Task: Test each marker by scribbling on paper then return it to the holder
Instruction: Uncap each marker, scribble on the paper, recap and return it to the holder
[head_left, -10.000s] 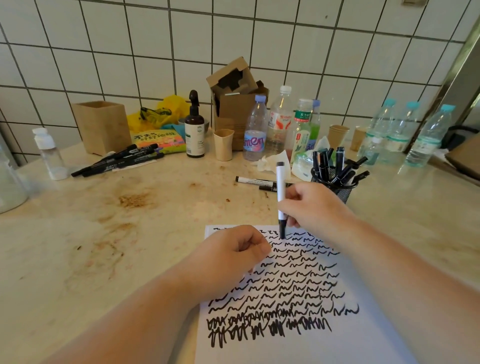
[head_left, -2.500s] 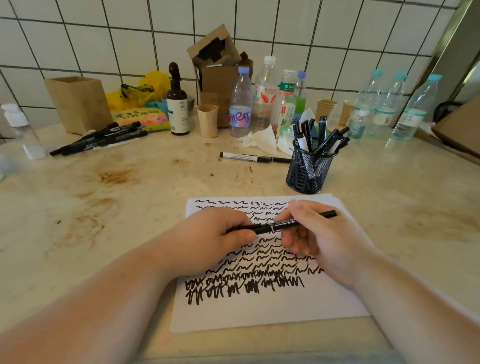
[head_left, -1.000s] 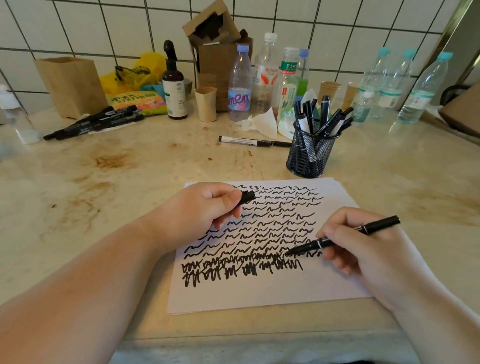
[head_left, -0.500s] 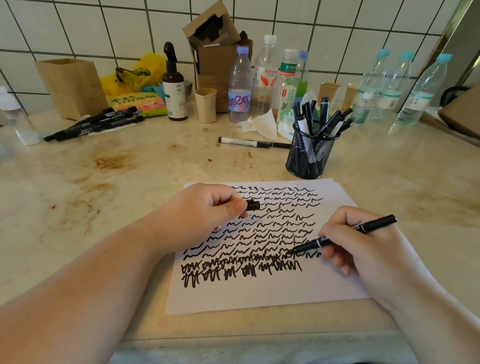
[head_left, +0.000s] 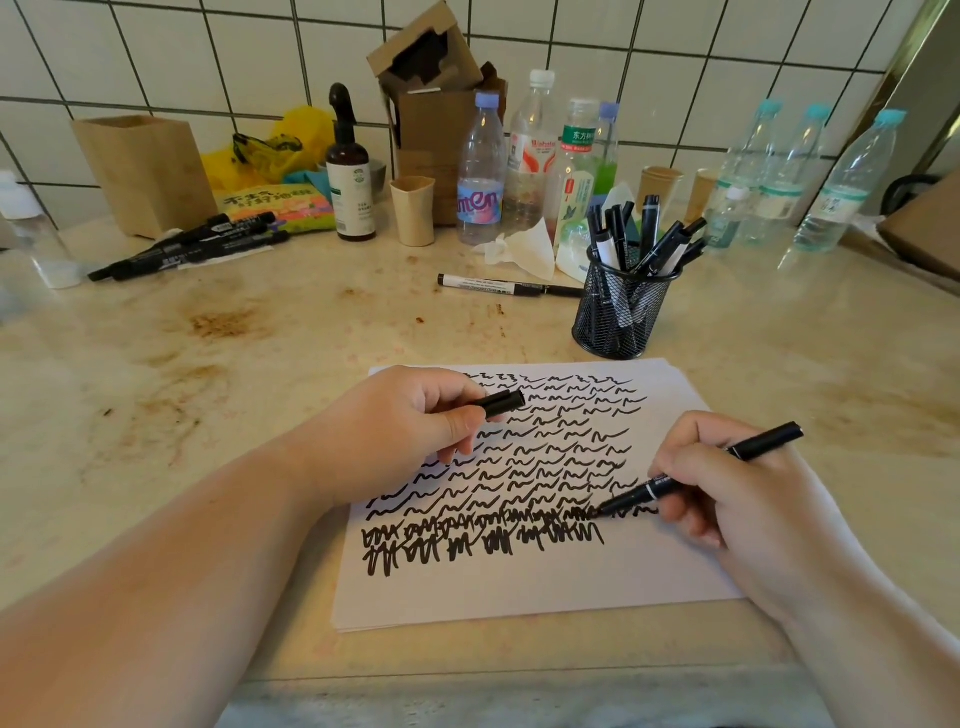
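Gripping slim marker (head_left: 696, 470): right hand (head_left: 737, 499) | left hand (head_left: 395, 431) pinching cap (head_left: 504, 402) | paper (head_left: 519, 587) scribbled

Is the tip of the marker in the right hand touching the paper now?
Touching. In the head view, the marker held by the right hand slants down until its tip meets the paper at the scribbled row, with no gap visible.

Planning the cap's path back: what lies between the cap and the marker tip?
Head view: only scribbled paper between cap and marker tip.
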